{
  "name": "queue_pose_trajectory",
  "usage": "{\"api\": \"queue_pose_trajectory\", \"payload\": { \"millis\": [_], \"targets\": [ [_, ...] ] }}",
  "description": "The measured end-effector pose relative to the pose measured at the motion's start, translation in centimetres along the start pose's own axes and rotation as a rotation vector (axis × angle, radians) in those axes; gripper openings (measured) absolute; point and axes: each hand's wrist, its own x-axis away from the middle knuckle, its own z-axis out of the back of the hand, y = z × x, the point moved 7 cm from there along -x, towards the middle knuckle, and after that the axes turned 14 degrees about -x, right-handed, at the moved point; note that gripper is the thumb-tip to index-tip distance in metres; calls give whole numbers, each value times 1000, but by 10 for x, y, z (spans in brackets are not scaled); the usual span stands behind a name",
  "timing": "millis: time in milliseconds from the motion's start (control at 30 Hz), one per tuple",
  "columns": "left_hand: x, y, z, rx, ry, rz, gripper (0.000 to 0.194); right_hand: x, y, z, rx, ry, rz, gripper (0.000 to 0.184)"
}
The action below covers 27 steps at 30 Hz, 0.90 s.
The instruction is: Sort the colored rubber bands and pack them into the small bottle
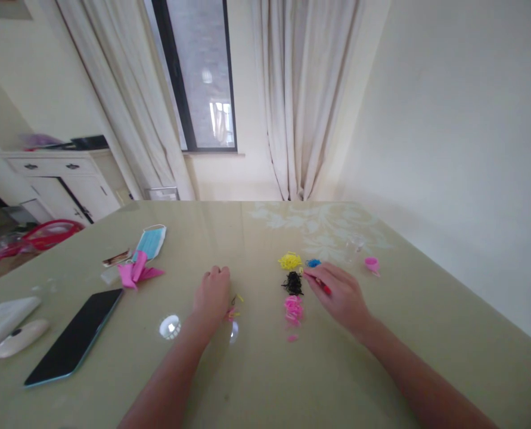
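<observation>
Pinching a slim red object (324, 287) with the right hand (343, 292); finger and thumb narrow around it, too small and blurred for me to say what it is; a tiny pale yellow bit (301, 270) sits right at those fingertips, can't tell if gripped or just beside.

Piles of small bands lie around the right fingertips: black pile (294, 283) just to their left; yellow pile (289, 260) a bit beyond and left; blue pile (313, 263) just beyond the fingers; pink pile (293, 310) left and nearer to me, with one pale pink piece (292, 338) nearer again.

Left hand (214, 292) is down at the table (265, 381), fingers curled, knuckles up; I can't tell if they hold anything; a loose mix of pink, yellow and dark bands (232, 314) lies just right of it, on my side of the fingertips.

Further from the fingers: pink cup (372, 264) and clear cup (354, 249), both beyond and right of the right fingers; blue mask (151, 243) and pink cloth (139, 269) left of the left fingers, cloth against the mask; dark tablet (77, 333) farther left, nearer to me; white oval gadget (22, 338) left of that.
</observation>
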Motion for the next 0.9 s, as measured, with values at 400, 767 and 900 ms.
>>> {"api": "queue_pose_trajectory", "payload": {
  "millis": [400,767,900],
  "targets": [
    [-13,12,0,401,136,-80,28,-60,62,-53,368,-424,-280,21],
    [26,65,15,1630,-140,-190,28,17,-10,-5,-270,54,-70,18],
    [42,81,15,1743,-302,-202,34,17,-35,-17,-390,-9,36,11]
  ]
}}
